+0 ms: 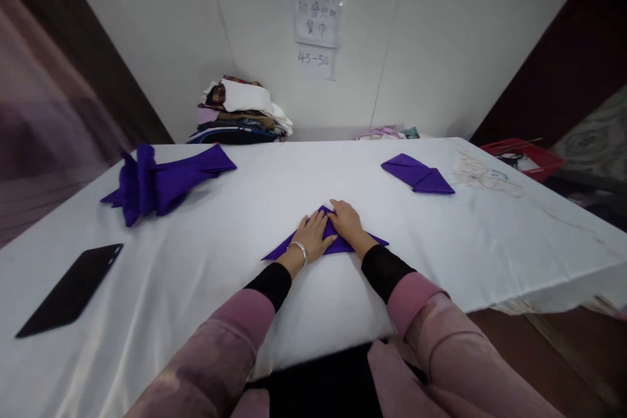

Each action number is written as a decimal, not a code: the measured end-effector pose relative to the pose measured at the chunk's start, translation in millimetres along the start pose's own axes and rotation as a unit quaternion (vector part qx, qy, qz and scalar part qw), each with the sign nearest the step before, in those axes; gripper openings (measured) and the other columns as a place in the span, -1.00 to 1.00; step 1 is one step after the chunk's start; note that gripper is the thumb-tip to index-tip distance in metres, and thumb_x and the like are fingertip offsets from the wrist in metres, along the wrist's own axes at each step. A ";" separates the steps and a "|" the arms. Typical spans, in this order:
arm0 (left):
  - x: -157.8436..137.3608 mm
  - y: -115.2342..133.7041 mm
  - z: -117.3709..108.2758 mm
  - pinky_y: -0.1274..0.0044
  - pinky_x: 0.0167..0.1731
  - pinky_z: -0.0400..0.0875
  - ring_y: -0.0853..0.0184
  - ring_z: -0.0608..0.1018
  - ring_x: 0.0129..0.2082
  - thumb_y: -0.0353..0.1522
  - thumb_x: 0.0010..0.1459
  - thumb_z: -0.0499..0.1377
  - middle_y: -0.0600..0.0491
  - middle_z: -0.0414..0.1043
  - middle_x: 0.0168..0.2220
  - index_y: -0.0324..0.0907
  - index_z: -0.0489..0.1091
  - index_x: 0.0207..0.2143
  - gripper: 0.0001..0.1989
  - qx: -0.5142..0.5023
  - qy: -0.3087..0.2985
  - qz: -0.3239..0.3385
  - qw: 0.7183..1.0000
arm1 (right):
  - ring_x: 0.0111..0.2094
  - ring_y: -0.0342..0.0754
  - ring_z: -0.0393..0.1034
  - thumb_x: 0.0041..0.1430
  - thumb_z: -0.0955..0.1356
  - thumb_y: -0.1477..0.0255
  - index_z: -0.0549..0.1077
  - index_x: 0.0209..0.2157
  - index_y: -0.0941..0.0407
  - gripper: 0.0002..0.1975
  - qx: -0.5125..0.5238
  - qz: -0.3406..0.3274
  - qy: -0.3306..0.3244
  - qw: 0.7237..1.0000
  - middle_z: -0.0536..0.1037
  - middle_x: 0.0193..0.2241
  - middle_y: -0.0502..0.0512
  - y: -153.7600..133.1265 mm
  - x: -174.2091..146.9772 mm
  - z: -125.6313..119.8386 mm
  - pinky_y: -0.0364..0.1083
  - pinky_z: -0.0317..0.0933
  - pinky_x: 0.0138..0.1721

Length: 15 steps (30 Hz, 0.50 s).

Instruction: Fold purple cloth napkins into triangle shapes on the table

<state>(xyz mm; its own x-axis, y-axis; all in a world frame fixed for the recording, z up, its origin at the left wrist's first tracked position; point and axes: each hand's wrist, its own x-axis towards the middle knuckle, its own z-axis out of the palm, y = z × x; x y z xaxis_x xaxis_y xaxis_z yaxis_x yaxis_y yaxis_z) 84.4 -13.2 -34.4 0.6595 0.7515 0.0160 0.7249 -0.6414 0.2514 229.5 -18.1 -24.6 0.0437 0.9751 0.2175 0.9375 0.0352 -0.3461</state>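
Note:
A purple cloth napkin (pixel 339 245), folded into a wide triangle, lies on the white-covered table in front of me. Its point faces away from me, and its two long corners reach out left and right. My left hand (pixel 312 236) rests flat on the left part of the fold, fingers stretched toward the tip. At the upper right side, my right hand (pixel 347 221) has its fingers bent around the edge near the tip. Part of the napkin's top is hidden under both hands.
A loose heap of purple napkins (pixel 161 179) lies at the far left, with a black tablet (pixel 71 287) nearer me. Back right is a folded purple napkin (pixel 416 174). Stacked clothes (pixel 242 111) stand against the wall. A red basket (pixel 543 163) sits beyond the table's right edge.

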 end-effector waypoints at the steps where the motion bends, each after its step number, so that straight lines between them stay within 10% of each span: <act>1: 0.0 -0.8 0.1 0.24 0.20 -0.21 0.16 -0.07 0.27 -0.07 0.17 -0.11 -0.17 -0.09 0.27 -0.32 -0.03 0.21 -0.32 0.003 -0.001 0.000 1.000 | -0.09 0.02 0.24 0.20 0.20 0.40 0.24 0.08 0.13 -0.60 -0.001 -0.008 0.005 1.000 0.42 -0.10 0.18 -2.8 -1.7 -0.6 -0.05 0.09 -0.08; 15: 2.6 -3.1 2.0 0.23 0.19 -0.20 0.15 -0.06 0.27 -0.07 0.17 -0.13 -0.16 -0.08 0.27 -0.34 0.01 0.21 -0.32 0.018 0.004 0.003 1.000 | 0.02 0.02 0.18 0.27 0.15 0.26 0.18 0.12 0.18 -0.55 -0.022 -0.135 0.050 0.989 0.38 0.00 0.21 14.0 -27.3 -13.3 0.06 -0.12 0.10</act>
<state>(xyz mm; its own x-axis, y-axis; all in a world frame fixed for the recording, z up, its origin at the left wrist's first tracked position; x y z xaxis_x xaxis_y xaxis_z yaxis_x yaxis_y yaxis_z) 84.2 -9.6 -37.2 0.6624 0.7487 0.0246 0.7275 -0.6508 0.2172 246.0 -47.2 -23.3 -0.1785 0.9051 0.3860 0.9337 0.2796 -0.2238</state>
